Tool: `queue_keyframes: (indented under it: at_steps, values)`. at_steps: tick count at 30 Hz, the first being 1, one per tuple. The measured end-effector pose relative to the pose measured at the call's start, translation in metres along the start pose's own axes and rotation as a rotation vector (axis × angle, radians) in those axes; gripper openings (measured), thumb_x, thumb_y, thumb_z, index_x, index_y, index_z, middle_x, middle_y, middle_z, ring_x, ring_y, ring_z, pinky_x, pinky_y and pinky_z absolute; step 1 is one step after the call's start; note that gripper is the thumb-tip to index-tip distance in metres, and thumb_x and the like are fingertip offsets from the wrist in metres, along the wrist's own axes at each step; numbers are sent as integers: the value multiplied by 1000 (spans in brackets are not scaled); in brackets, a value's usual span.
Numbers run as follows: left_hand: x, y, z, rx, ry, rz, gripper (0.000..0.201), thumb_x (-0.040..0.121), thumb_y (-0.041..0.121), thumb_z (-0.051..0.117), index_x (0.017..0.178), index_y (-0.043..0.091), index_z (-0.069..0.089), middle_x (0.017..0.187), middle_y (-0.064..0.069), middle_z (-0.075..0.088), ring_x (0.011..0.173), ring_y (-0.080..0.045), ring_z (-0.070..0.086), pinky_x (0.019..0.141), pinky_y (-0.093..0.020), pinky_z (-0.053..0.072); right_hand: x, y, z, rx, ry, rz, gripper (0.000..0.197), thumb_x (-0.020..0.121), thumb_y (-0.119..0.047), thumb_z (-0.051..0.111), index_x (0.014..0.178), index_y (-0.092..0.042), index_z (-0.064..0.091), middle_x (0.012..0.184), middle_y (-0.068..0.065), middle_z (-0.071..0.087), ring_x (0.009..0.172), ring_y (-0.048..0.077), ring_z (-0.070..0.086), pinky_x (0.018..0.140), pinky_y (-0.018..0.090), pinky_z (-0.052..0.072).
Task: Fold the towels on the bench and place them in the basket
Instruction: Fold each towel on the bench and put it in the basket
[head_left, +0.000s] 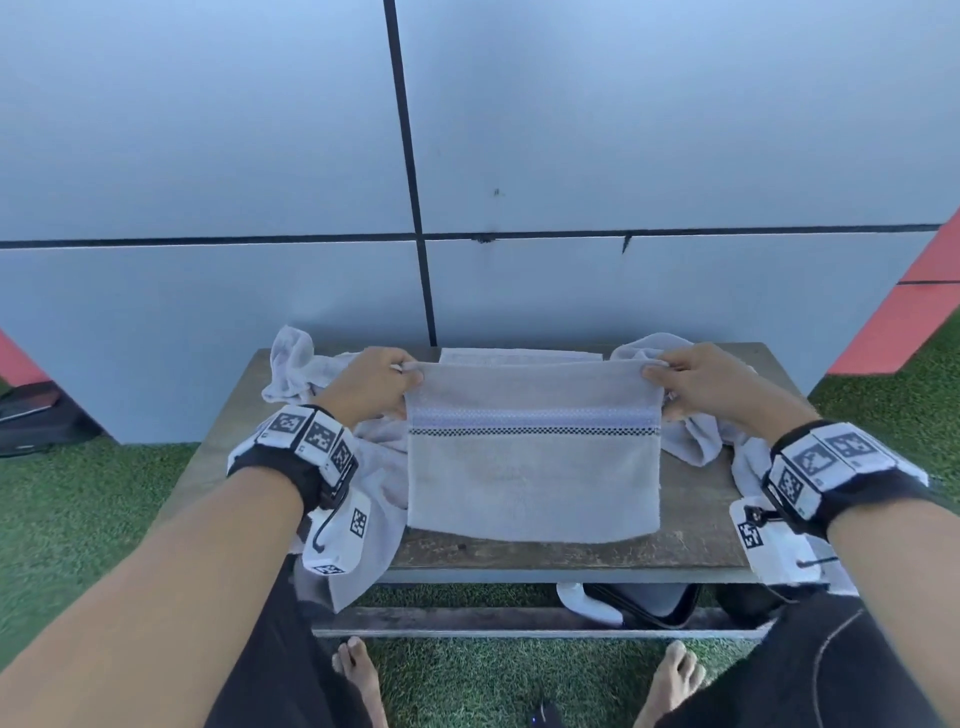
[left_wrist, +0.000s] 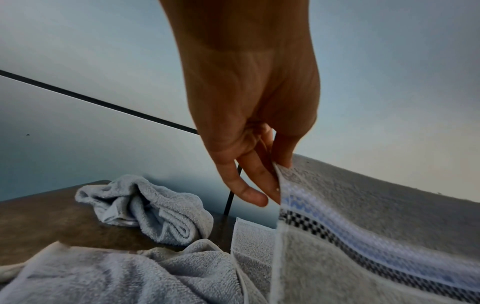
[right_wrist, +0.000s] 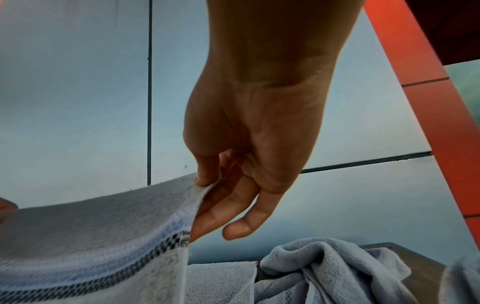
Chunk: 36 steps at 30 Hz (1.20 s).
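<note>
A grey towel (head_left: 532, 483) with a blue band and a black checked stripe is held up over the wooden bench (head_left: 696, 540), its lower edge draped on the bench top. My left hand (head_left: 371, 387) pinches its upper left corner and my right hand (head_left: 711, 384) pinches its upper right corner. The wrist views show the towel (left_wrist: 376, 236) gripped between thumb and fingers (left_wrist: 249, 191), and likewise the towel (right_wrist: 91, 230) on the right under my fingers (right_wrist: 228, 207). No basket is in view.
Crumpled pale towels lie on the bench at the left (head_left: 291, 369) and right (head_left: 696, 441), one (head_left: 363, 519) hanging over the front edge. Another flat towel (head_left: 519, 356) lies behind the held one. A grey panel wall stands close behind. A bag (head_left: 644, 605) sits under the bench; my bare feet rest on the green turf (head_left: 78, 519).
</note>
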<state>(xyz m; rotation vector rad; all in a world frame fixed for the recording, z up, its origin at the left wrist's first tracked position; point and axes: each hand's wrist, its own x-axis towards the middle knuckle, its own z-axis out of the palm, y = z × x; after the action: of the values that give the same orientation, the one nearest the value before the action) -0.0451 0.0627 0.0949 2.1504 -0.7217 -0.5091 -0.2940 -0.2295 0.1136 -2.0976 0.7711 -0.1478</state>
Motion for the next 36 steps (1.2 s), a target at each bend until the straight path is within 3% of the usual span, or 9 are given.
queue_keyframes:
  at_steps: [3, 9, 12, 16, 19, 22, 26, 32, 36]
  values:
    - [29, -7, 6, 12, 72, -21, 13, 91, 14, 62, 85, 4, 67, 79, -24, 71, 69, -41, 70, 76, -52, 59, 34, 7, 3, -60, 36, 26, 36, 99, -19, 58, 70, 3, 58, 58, 6, 57, 55, 15, 66, 64, 29, 50]
    - [83, -21, 27, 132, 112, -37, 15, 91, 15, 65, 77, 10, 67, 70, -11, 70, 57, -25, 65, 63, -37, 58, 102, 28, 15, -286, 62, 60, 47, 95, -24, 64, 53, -12, 46, 55, 6, 49, 54, 20, 46, 55, 28, 35]
    - [113, -23, 34, 188, 126, -38, 20, 91, 17, 65, 71, 16, 65, 64, -1, 65, 55, -17, 60, 61, -25, 45, 135, 35, 20, -336, 81, 14, 40, 93, -19, 61, 58, -3, 50, 52, 3, 40, 48, 17, 33, 45, 23, 27]
    - [160, -21, 41, 235, 164, -29, 19, 89, 16, 64, 76, 2, 69, 75, -14, 70, 77, -28, 66, 76, -34, 54, 186, 42, 24, -349, 236, -63, 30, 88, -16, 60, 63, -2, 51, 57, 6, 42, 61, 24, 37, 56, 32, 31]
    - [191, -26, 51, 292, 159, -48, 23, 89, 15, 61, 67, 5, 63, 70, -13, 65, 75, -32, 64, 69, -35, 51, 215, 50, 33, -384, 286, -51, 35, 84, -15, 56, 54, -14, 37, 52, 0, 37, 60, 25, 35, 55, 31, 32]
    - [213, -38, 66, 360, 159, -69, 33, 87, 14, 60, 57, 19, 49, 61, 1, 53, 64, -23, 55, 64, -30, 41, 234, 63, 47, -430, 229, -7, 35, 81, -13, 52, 51, -17, 35, 53, 0, 36, 60, 27, 37, 53, 31, 33]
    - [226, -55, 82, 417, 108, -10, 30, 84, 11, 60, 56, 8, 49, 59, -8, 53, 60, -28, 50, 61, -33, 45, 243, 77, 65, -505, 151, -4, 22, 84, -17, 52, 63, -13, 58, 67, 7, 61, 68, 33, 58, 61, 36, 52]
    - [232, -62, 91, 468, 56, 119, 22, 87, 11, 62, 68, -1, 64, 84, -14, 63, 77, -30, 61, 70, -37, 51, 252, 85, 76, -614, 98, -107, 41, 96, -30, 54, 58, -17, 44, 75, 10, 56, 77, 32, 56, 67, 37, 48]
    - [227, -57, 95, 427, 8, 80, 36, 92, 25, 67, 70, -3, 58, 73, -17, 63, 60, -24, 48, 62, -38, 51, 249, 75, 79, -587, -6, -81, 41, 96, -29, 55, 58, -15, 44, 66, 6, 56, 71, 27, 47, 63, 31, 37]
